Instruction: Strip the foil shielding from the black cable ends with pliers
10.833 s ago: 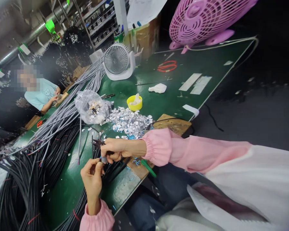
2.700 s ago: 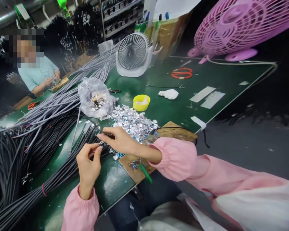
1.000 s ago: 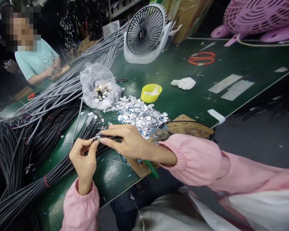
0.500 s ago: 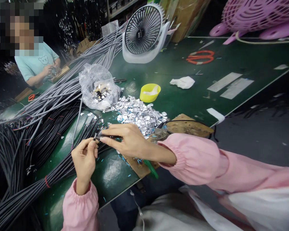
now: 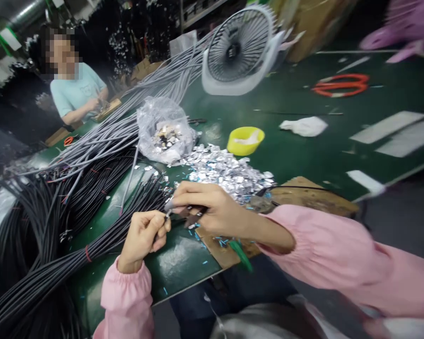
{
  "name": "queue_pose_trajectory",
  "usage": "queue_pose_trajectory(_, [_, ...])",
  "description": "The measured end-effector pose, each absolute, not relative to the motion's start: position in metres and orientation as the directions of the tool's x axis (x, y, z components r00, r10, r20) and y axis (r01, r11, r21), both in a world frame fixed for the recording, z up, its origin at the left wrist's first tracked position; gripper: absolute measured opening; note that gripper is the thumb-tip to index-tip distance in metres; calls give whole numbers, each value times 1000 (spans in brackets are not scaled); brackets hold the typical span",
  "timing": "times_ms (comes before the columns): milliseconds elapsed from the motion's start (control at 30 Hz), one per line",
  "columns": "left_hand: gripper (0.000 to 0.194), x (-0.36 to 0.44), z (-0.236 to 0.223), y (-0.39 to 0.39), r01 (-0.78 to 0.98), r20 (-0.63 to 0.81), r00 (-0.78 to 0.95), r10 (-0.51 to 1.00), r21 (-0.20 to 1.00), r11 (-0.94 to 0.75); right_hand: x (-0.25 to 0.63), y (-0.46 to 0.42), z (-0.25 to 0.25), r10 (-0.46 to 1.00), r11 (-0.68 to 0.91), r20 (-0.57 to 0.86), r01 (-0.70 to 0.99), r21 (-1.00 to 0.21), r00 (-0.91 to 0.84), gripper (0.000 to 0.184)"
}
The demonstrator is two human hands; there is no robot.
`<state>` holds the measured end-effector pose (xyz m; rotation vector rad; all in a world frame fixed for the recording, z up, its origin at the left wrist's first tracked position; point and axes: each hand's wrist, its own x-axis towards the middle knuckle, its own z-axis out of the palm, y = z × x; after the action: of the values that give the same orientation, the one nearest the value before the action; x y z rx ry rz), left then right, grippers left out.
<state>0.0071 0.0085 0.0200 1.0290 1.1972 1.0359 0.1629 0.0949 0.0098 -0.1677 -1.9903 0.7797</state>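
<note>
The left hand (image 5: pixel 144 235) pinches a thin cable end (image 5: pixel 167 215) between thumb and fingers, its short tip slanting up and right toward the right hand (image 5: pixel 219 207), whose fingertips are just beside it; whether they touch is unclear. The right hand's fingers curl around a dark hand tool (image 5: pixel 195 216). Leftward, a black cable bundle (image 5: pixel 108 241) crosses the green table (image 5: pixel 175 261); beyond the hands, silvery scraps (image 5: pixel 229 176) are heaped.
</note>
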Motion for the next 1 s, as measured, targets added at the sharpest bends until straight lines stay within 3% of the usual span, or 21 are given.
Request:
queue_pose_trajectory(167, [46,8,22,9,-136,-204,144,968,965,224,164,93,8,345,861,783,-157,-483,-518,27])
queue_pose_trajectory(400, [45,7,22,5,-140,-206,158,966,963,228,162,90,5,350,861,792,-160,-482,-500,21])
queue_pose_trajectory(533, [43,8,19,8,-99,-224,85,971,968,232,158,88,6,468,811,763,-127,-571,-446,8])
queue_pose_trajectory(700, [43,12,16,15,-42,-179,-115,977,984,175,148,88,6,703,589,567,-94,-803,-430,15])
queue_pose_trajectory(800, [37,16,12,18,4,-105,-235,966,994,109,144,86,4,757,531,514,-78,-844,-404,15])
queue_pose_trajectory(900, [26,19,2,19,158,27,-341,940,987,29,144,83,2,720,638,600,-7,-770,-347,10])
queue_pose_trajectory(1000, [11,22,-10,21,561,280,-359,890,827,-34,146,83,3,630,736,681,8,-677,-372,9])
